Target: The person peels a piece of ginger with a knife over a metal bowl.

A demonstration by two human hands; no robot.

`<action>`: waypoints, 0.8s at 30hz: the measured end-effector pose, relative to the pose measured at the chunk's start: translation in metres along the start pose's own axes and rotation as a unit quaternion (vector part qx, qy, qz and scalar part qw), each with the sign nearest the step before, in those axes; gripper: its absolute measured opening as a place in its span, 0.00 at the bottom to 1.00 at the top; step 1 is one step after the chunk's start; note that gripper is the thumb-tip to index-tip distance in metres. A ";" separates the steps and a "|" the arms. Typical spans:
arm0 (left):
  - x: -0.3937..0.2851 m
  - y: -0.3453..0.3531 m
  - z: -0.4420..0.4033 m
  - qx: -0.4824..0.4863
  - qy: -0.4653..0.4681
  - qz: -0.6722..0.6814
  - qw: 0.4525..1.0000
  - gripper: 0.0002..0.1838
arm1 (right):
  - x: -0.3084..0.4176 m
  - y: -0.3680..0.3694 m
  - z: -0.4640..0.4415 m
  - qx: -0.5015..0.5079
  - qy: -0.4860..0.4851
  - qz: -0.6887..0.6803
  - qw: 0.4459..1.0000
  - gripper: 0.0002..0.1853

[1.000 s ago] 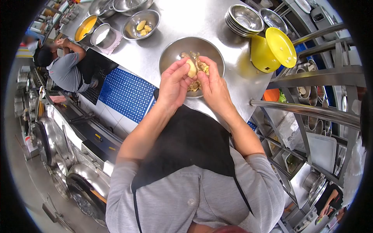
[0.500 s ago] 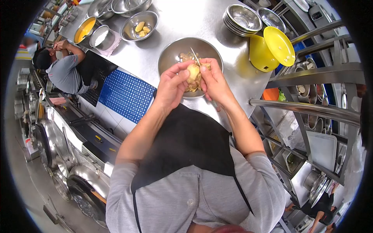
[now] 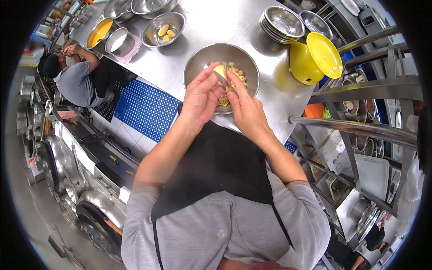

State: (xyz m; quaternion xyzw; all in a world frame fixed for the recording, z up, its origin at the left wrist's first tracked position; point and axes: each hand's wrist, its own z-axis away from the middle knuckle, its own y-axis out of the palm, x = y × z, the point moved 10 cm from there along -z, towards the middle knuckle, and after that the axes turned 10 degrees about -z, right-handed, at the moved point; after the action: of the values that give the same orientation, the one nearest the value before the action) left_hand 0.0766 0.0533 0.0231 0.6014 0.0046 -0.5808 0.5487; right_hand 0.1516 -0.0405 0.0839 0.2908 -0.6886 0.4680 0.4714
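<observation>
Over the large bowl (image 3: 197, 66), the left hand (image 3: 201, 95) pinched a pale piece (image 3: 219, 69), seemingly partly pared, while the right hand (image 3: 246, 105) gripped what looked like a thin blade (image 3: 223, 81). Brown-and-yellow bits (image 3: 236, 70) lay inside the large bowl; whether any awaited paring was unclear. Beyond it, leftward, a smaller bowl (image 3: 150, 35) held bare yellow chunks (image 3: 164, 30), apparently finished.

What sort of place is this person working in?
Probably a restaurant or other commercial kitchen: there's a stainless-steel worktable, a stack of metal bowls and another worker, also in a grey shirt.
</observation>
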 end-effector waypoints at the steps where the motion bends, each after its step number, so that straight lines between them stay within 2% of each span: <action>1: 0.000 0.000 0.000 0.000 0.001 0.000 1.000 0.21 | 0.002 -0.001 0.000 -0.006 -0.007 0.000 1.000 0.27; 4: -0.001 0.000 0.000 0.001 0.006 -0.009 1.000 0.20 | 0.001 -0.001 -0.001 -0.009 -0.019 -0.010 1.000 0.27; 10: -0.003 0.001 0.005 -0.015 0.016 -0.041 0.999 0.18 | -0.021 -0.003 -0.010 0.001 0.066 -0.057 0.996 0.24; 13: -0.006 0.000 0.003 -0.016 0.026 -0.040 0.999 0.18 | -0.002 -0.002 -0.007 -0.012 -0.006 -0.066 0.998 0.22; 19: -0.004 -0.002 0.002 -0.008 0.026 -0.058 0.998 0.21 | -0.010 -0.001 -0.010 -0.007 0.054 -0.100 0.994 0.19; 22: -0.002 0.002 0.005 0.009 0.028 -0.069 0.997 0.22 | -0.019 -0.003 -0.015 -0.038 0.008 -0.073 0.997 0.16; 24: 0.000 0.009 0.011 0.037 0.029 -0.073 0.996 0.22 | -0.051 0.001 -0.020 -0.006 0.162 -0.224 0.961 0.16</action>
State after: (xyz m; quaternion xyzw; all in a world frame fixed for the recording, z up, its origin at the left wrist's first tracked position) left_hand 0.0752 0.0426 0.0318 0.6358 0.0429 -0.6015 0.4817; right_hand 0.1781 -0.0238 0.0386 0.3544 -0.5231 0.3872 0.6714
